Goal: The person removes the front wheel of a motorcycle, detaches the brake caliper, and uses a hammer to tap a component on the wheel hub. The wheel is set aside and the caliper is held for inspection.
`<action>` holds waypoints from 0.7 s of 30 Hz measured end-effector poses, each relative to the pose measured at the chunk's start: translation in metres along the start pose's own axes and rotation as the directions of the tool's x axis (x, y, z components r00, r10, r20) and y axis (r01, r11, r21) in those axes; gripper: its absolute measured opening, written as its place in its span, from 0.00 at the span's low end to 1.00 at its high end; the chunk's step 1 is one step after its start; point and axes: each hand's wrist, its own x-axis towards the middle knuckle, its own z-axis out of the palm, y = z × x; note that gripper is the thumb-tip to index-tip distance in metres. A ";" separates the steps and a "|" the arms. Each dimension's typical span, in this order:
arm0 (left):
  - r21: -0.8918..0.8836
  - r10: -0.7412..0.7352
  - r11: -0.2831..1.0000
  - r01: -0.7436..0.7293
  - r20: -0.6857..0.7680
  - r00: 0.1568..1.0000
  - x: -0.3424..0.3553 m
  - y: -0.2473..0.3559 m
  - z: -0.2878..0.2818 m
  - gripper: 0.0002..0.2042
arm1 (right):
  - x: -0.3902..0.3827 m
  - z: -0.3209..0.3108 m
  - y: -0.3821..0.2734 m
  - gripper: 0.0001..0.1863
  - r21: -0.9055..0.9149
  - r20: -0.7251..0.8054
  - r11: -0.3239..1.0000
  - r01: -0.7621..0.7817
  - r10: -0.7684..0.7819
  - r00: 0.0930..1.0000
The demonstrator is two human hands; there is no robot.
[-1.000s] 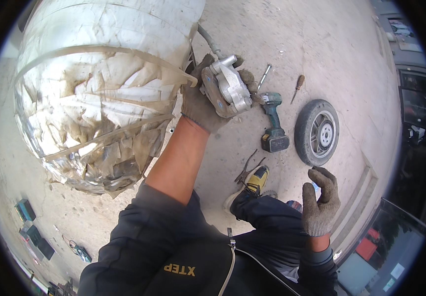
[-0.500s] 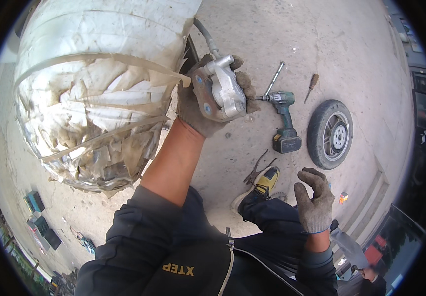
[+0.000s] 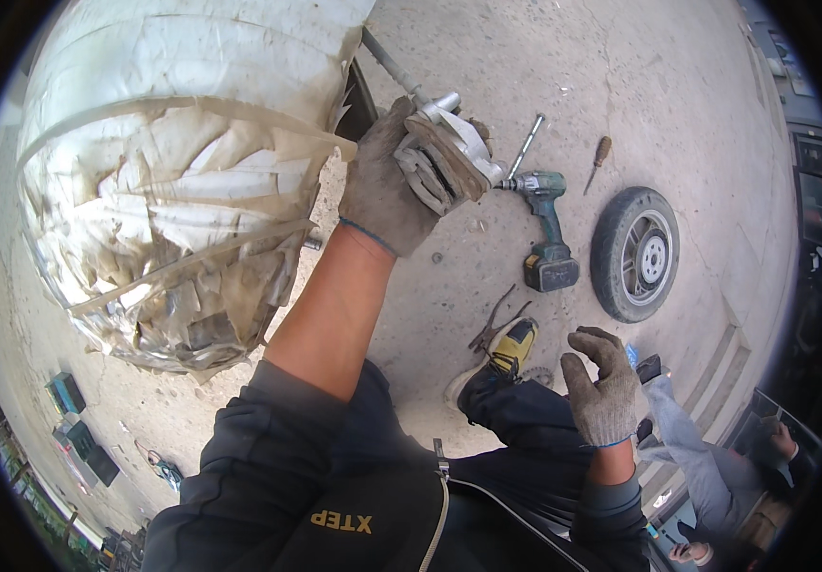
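Note:
My left hand (image 3: 384,195), in a soiled knit glove, grips a metal brake caliper (image 3: 460,143) beside the wrapped bulk. The caliper is tilted, so the slot between its pads faces me. A grey hose (image 3: 392,65) runs from it up to the left. Part of my left fingers is hidden behind the caliper. My right hand (image 3: 605,393), gloved too, is held over the ground at lower right. Its fingers are curved and apart, with nothing in them.
Plastic-wrapped bulk (image 3: 182,210) fills the upper left. On the concrete lie a cordless impact driver (image 3: 548,224), a metal rod (image 3: 527,145), a screwdriver (image 3: 599,162), pliers (image 3: 497,322) and a wheel (image 3: 636,254). A toolbox (image 3: 85,448) stands lower left. Another person (image 3: 701,458) is at lower right.
My left hand has turned the caliper, bringing its pad slot into view. My right hand stays nearly in place. The other person has come further into view at lower right.

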 end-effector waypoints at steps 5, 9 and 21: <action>0.207 0.076 0.977 -0.052 -0.110 0.991 0.004 -0.001 0.000 0.34 | -0.002 0.002 0.003 0.15 0.005 0.008 1.000 -0.006 0.006 1.000; 0.281 0.101 0.959 -0.047 -0.181 0.978 -0.002 0.000 0.005 0.35 | -0.004 0.002 0.005 0.15 -0.010 0.020 1.000 0.012 -0.012 1.000; 0.330 0.138 0.943 -0.047 -0.260 0.956 -0.011 0.001 0.027 0.30 | -0.008 0.003 0.006 0.16 -0.028 0.032 1.000 0.000 0.001 0.999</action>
